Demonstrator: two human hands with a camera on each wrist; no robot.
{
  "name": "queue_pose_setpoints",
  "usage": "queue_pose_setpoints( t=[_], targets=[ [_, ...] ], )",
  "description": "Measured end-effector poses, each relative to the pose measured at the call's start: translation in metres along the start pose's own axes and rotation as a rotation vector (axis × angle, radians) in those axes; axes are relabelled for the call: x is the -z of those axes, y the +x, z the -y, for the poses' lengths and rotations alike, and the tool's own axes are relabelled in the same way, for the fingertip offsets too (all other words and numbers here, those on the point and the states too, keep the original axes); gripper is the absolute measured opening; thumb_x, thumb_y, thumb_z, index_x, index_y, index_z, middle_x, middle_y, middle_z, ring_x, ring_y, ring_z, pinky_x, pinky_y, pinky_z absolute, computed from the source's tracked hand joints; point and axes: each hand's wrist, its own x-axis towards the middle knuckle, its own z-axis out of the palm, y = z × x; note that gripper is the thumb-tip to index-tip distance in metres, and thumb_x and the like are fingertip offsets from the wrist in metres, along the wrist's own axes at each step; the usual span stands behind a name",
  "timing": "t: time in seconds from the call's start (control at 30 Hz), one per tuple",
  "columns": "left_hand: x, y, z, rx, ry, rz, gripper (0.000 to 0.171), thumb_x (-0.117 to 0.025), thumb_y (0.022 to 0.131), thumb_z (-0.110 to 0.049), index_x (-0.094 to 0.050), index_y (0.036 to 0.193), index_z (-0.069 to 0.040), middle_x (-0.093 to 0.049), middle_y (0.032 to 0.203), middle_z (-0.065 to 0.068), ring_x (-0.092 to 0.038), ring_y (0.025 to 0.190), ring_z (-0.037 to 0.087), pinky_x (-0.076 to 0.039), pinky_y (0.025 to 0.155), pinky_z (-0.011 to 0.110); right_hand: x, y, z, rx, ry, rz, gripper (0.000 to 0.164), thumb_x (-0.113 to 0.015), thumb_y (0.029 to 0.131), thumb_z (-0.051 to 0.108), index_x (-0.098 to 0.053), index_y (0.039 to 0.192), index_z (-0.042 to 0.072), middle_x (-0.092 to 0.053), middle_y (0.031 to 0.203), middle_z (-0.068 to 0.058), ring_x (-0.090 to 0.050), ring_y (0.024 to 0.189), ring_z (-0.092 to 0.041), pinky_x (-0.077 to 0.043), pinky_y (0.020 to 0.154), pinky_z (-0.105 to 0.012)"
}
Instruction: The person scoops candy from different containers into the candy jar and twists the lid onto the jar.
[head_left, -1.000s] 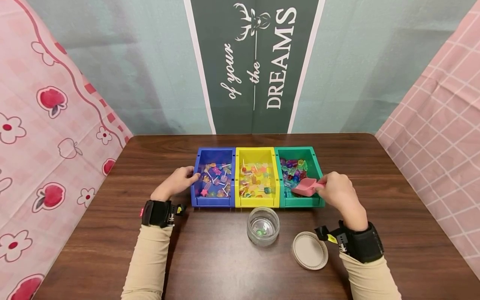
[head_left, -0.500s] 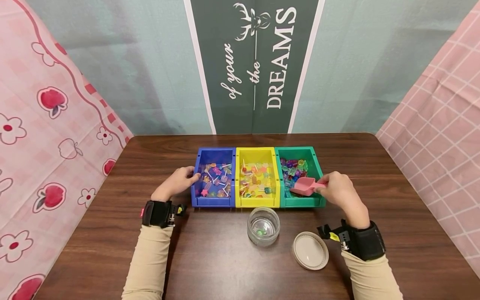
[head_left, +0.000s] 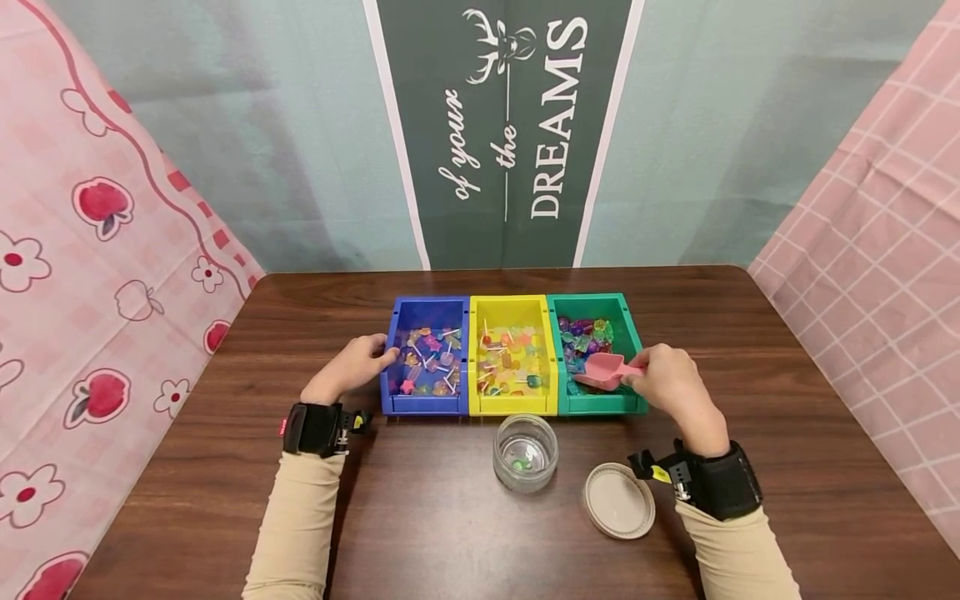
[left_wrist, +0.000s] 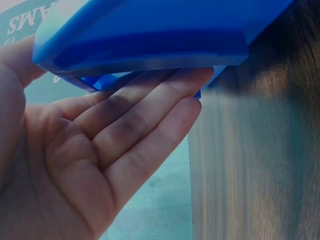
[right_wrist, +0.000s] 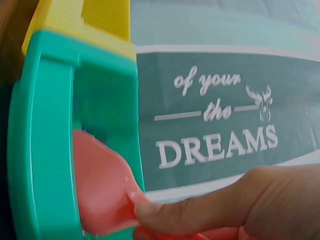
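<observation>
My right hand grips the handle of a pink scoop, its blade down inside the green bin among colourful clear gems. In the right wrist view, the thumb lies along the handle of the scoop. My left hand holds the side wall of the blue bin, thumb over the rim. Its fingers lie along the outer side in the left wrist view. Lollipop-shaped pieces and small charms fill the blue bin's floor.
Between the two sits a yellow bin with more lollipop-shaped pieces; all three bins stand side by side. In front is an uncovered glass jar with a green piece at its bottom. A pale round lid lies on the wooden table.
The pink scoop has shifted slightly left within the green bin, along with my right hand. My left hand stays at the blue bin's side.
</observation>
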Motion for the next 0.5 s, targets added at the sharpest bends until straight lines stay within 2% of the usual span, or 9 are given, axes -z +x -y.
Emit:
queue_pose_setpoints(
  t=[0.2, 0.33, 0.5],
  targets=[
    [0.002, -0.001, -0.002, -0.004, 0.013, -0.004, 0.027, -0.05, 0.096, -0.015, -0.058, 0.105, 0.009, -0.065, 0.091, 0.021, -0.055, 0.076, 0.022, -0.048, 0.07, 0.038, -0.015, 0.004, 0.008, 0.011, -0.013, 0.002, 0.025, -0.067, 0.081, 0.013, -0.063, 0.088, -0.011, -0.052, 0.064, -0.013, -0.046, 0.06, -0.025, -0.039, 0.05, -0.032],
    [0.002, -0.001, -0.001, -0.003, 0.007, 0.006, 0.028, -0.049, 0.096, -0.015, -0.058, 0.106, 0.009, -0.065, 0.092, 0.022, -0.055, 0.077, 0.022, -0.048, 0.07, 0.039, -0.023, 0.008, 0.008, 0.006, -0.03, 0.004, 0.026, -0.066, 0.082, 0.013, -0.06, 0.09, -0.011, -0.05, 0.064, -0.012, -0.045, 0.057, -0.024, -0.038, 0.049, -0.03],
    [0.001, -0.001, -0.003, 0.004, -0.001, 0.001, 0.028, -0.049, 0.096, -0.014, -0.058, 0.107, 0.01, -0.065, 0.092, 0.022, -0.056, 0.077, 0.023, -0.049, 0.072, 0.04, -0.031, 0.01, 0.009, 0.027, -0.082, -0.075, 0.019, -0.063, 0.081, 0.011, -0.058, 0.084, -0.008, -0.052, 0.064, -0.015, -0.046, 0.055, -0.026, -0.04, 0.045, -0.034]
  ],
)
